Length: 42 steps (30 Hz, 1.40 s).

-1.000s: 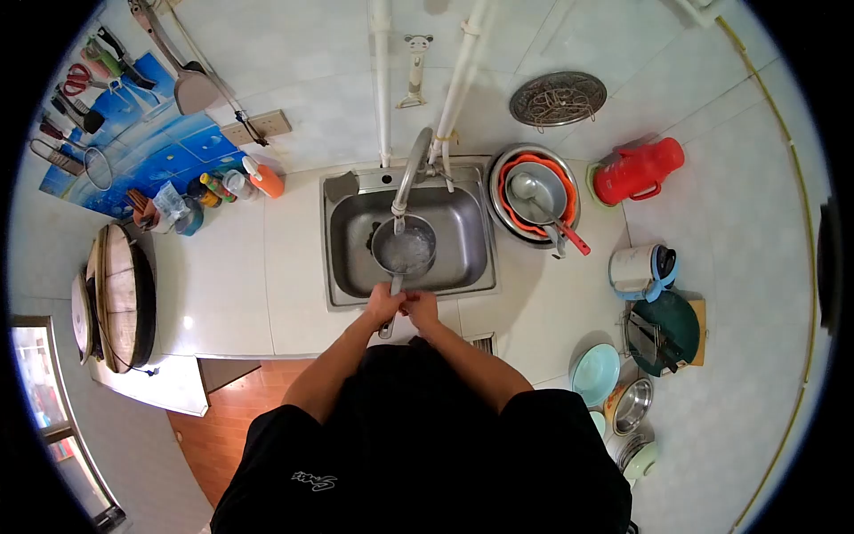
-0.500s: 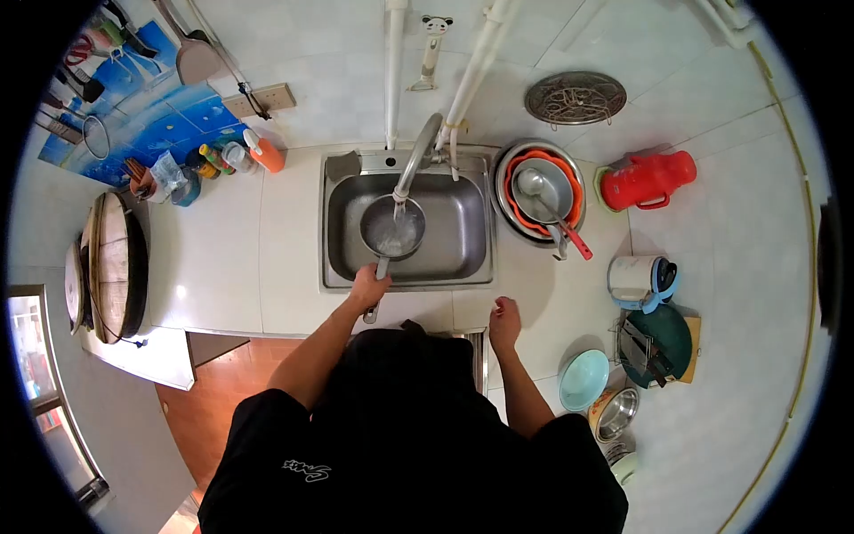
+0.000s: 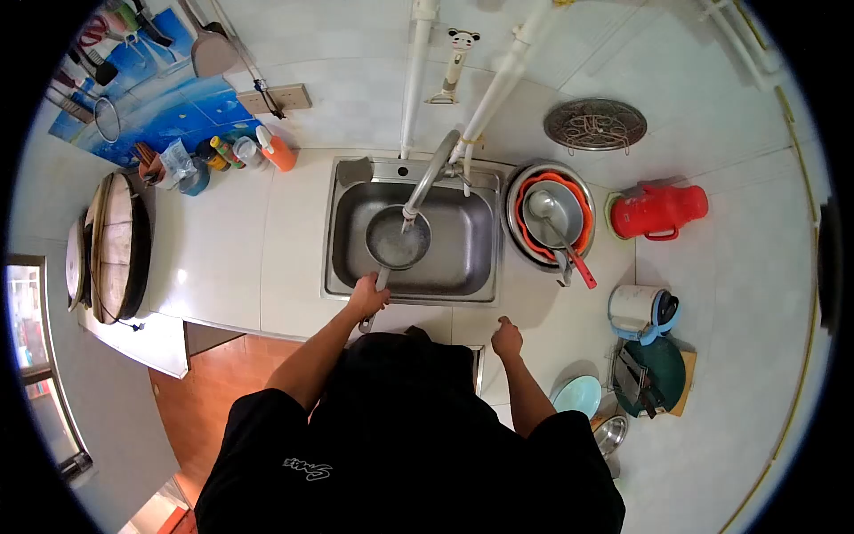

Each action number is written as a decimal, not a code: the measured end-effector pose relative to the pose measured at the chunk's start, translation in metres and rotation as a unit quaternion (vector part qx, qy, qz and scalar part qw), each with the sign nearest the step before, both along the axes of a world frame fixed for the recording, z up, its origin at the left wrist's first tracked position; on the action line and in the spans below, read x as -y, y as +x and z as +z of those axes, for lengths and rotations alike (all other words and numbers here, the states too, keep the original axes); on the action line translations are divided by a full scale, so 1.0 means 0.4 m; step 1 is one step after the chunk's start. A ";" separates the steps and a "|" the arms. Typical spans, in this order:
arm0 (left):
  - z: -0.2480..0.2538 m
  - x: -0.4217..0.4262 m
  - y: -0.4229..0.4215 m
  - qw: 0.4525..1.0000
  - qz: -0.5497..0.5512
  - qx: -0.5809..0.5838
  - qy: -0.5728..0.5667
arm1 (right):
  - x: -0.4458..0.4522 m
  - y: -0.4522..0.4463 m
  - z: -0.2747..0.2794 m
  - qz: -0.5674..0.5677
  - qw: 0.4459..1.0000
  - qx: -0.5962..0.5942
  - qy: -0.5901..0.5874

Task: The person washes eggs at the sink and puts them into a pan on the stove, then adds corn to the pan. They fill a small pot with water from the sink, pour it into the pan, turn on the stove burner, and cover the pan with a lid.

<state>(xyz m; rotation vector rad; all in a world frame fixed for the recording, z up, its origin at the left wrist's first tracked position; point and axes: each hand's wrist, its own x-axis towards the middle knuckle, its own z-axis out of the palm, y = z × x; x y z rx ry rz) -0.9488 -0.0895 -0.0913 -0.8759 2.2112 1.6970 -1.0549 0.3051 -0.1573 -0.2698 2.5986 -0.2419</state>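
Steel sink (image 3: 461,240) lies beneath a round, grey, long-handled pan (image 3: 398,240).

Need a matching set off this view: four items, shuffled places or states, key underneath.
1. Saucepan
2. Ladle
3. Left hand
4. Spray bottle

A. Gripping a handle
B. Orange and white, standing left of the sink
C. Under the faucet
D. Inside the nested vessels

Pairs: 1-C, 2-D, 3-A, 4-B

Right there on your black shirt (image 3: 418,445), white script lettering (image 3: 307,469) opens with an S! The rest you can't make out.
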 end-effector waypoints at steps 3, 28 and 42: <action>0.023 0.003 -0.002 0.999 0.009 0.019 0.045 | 0.024 -0.034 -0.001 0.039 0.999 -0.015 -0.012; 0.025 0.066 0.019 0.996 -0.072 -0.012 -0.041 | 0.407 -0.430 0.078 -0.065 0.962 0.139 -0.226; -0.015 0.098 0.029 0.990 -0.105 0.037 -0.085 | 0.554 -0.627 -0.014 0.042 0.977 -0.042 -0.205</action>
